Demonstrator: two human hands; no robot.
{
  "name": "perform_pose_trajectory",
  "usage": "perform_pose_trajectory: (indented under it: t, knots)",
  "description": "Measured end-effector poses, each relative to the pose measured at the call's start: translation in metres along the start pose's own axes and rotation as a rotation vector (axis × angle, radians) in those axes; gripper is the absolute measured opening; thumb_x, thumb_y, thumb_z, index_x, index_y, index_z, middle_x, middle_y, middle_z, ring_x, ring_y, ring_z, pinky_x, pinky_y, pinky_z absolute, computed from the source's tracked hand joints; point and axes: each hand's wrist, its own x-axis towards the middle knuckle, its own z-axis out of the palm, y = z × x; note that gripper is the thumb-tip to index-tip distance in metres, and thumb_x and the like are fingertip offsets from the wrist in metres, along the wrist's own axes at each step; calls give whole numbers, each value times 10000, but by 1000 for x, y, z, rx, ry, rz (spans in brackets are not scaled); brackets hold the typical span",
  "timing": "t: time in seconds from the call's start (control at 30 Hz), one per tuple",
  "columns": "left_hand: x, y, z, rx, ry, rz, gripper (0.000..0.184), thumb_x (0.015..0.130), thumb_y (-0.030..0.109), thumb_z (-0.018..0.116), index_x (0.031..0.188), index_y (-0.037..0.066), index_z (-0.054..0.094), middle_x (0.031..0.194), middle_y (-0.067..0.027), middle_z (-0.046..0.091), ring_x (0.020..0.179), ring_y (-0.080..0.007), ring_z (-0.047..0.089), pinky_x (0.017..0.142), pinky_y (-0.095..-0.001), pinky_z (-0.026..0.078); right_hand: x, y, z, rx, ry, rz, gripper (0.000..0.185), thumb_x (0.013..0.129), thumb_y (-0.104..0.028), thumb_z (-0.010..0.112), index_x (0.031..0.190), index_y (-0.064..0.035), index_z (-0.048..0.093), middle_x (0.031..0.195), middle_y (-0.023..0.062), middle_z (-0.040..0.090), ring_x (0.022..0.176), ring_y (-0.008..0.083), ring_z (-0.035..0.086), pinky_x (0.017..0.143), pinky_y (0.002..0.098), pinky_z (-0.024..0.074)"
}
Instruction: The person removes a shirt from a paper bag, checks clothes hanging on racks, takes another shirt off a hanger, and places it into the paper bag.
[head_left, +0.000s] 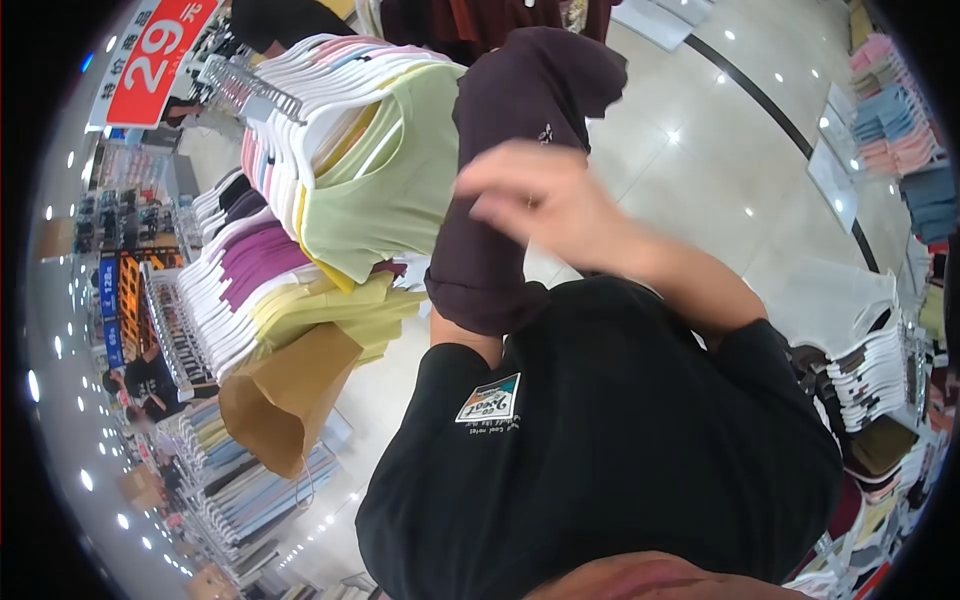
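A dark purple garment (500, 190), apparently a shirt with a small light print, is pulled over my left forearm and hangs in front of my chest. Only a short stretch of that forearm shows below its lower edge. The cloth hides my left hand. Over the garment's front I see my right hand (540, 200), blurred by motion. Its fingers stretch to the left, with the thumb a little apart and nothing seen between them. Just left of the garment hangs a light green T-shirt (385, 185) on a white hanger.
A rail of tops on white hangers (300, 105) stands at the left, with purple shirts (262, 262) and a brown garment (285, 400) lower down. A red price sign (155, 60) is at upper left. Tiled floor (690, 150) lies ahead; more clothes (865, 380) hang at right.
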Motion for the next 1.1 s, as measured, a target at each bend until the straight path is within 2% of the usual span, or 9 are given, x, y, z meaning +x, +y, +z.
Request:
perform_pose_trajectory:
  t: [0.1,0.17,0.23,0.37,0.53,0.77,0.9,0.93,1.1]
  knots:
    - [20,32,-19,239,-63,50,102,867,155,629,870,60,663,620,-19,603,534,-182,595,553,-356,486,5,36,-54,-162,418,58,295,902,-24,691,1196,-40,677,1261,109,657,998,192,666,815,288,551]
    - [20,34,-18,90,-292,-554,121,834,138,666,948,102,647,768,-61,693,784,-244,688,669,-365,518,6,48,-77,-111,482,192,458,892,-87,726,1327,-37,591,1298,111,641,1129,218,637,943,321,514]
    - [8,51,-17,485,-272,-80,98,838,108,631,935,94,642,742,-65,668,747,-247,672,637,-348,512,3,65,-88,-186,505,152,591,916,-116,713,1445,-12,471,1387,154,581,1273,247,557,1060,348,446]
    - [-9,39,-12,169,-210,52,148,795,64,621,936,72,663,731,-87,650,722,-246,656,601,-333,506,-2,84,-86,174,280,315,652,958,-174,673,1511,0,375,1421,180,540,1314,256,518,1113,368,392]
    - [-31,76,-28,-64,-362,-511,84,814,116,645,888,77,658,725,-96,640,713,-243,665,611,-358,509,-18,103,-90,303,-157,387,793,990,-574,538,1486,32,408,1340,182,588,1229,237,566,1057,346,434]
    - [-67,66,-19,-370,-411,-953,95,796,179,714,842,102,685,757,-71,662,715,-221,679,618,-352,516,-37,100,-75,359,-380,560,538,1002,-333,587,1375,49,525,1253,95,626,1164,176,567,1030,312,420]
    - [-109,67,-28,326,-257,228,111,815,153,730,781,61,677,755,-29,654,679,-157,664,622,-333,518,-40,89,-71,256,-544,704,400,908,-86,664,1260,93,598,1121,112,688,1019,167,656,903,297,522]
    - [-114,67,-32,368,-482,108,120,927,190,659,913,72,681,861,-22,673,838,-95,670,769,-320,535,-41,84,-68,220,-557,685,363,902,-92,658,1215,89,624,1054,87,696,953,147,650,858,289,521]
    - [-152,99,-77,318,-461,-281,264,1041,248,497,1151,61,648,1095,-64,688,1027,-115,642,968,-302,491,-38,79,-79,-47,-645,649,224,923,-101,644,1063,71,679,904,35,682,822,105,606,763,265,494]
